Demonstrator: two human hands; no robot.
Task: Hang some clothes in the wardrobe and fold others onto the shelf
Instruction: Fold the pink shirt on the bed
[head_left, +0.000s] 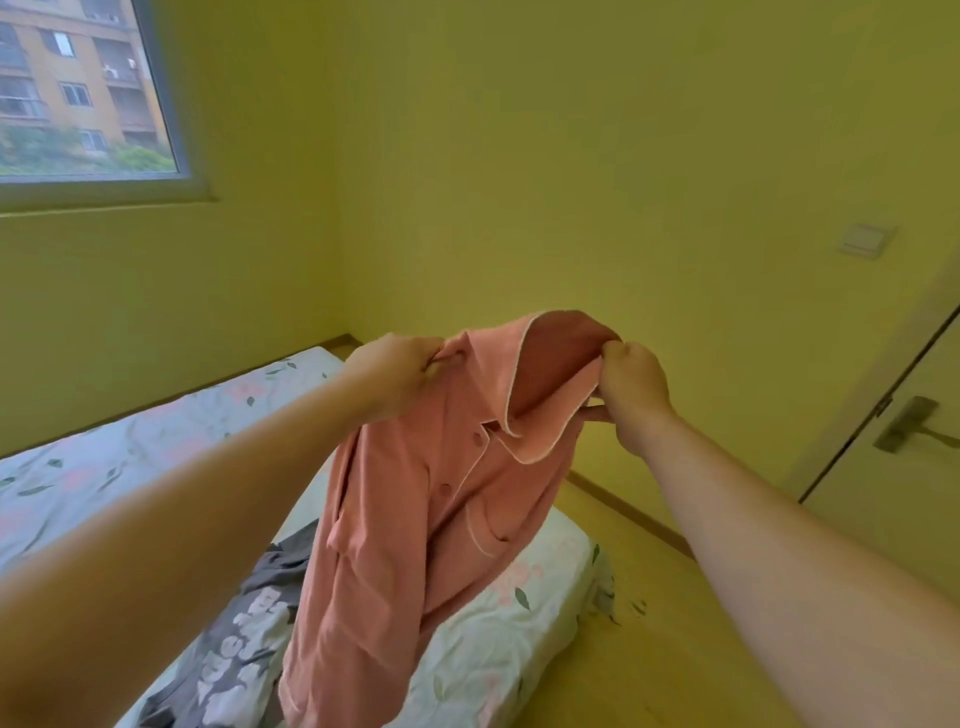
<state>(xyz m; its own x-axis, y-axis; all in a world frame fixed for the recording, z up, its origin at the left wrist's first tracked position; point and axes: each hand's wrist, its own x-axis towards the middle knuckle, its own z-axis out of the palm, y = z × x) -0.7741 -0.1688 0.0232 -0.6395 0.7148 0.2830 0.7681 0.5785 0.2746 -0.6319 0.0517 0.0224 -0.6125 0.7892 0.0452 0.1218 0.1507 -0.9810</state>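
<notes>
A pink button-up shirt (415, 509) with pale piping hangs in the air above the bed, its collar turned up and its hem trailing onto the mattress. My left hand (395, 371) grips the shirt at its left shoulder. My right hand (631, 387) pinches the collar edge on the right side. Something thin shows under my right hand; I cannot tell what it is. A grey garment (244, 634) with pale lettering lies crumpled on the bed below the shirt.
The bed (498, 644) with a floral sheet fills the lower left and middle. Wooden floor (675, 649) lies to its right. A door with a metal handle (909, 423) stands at the right edge, and a window (78, 88) sits at top left.
</notes>
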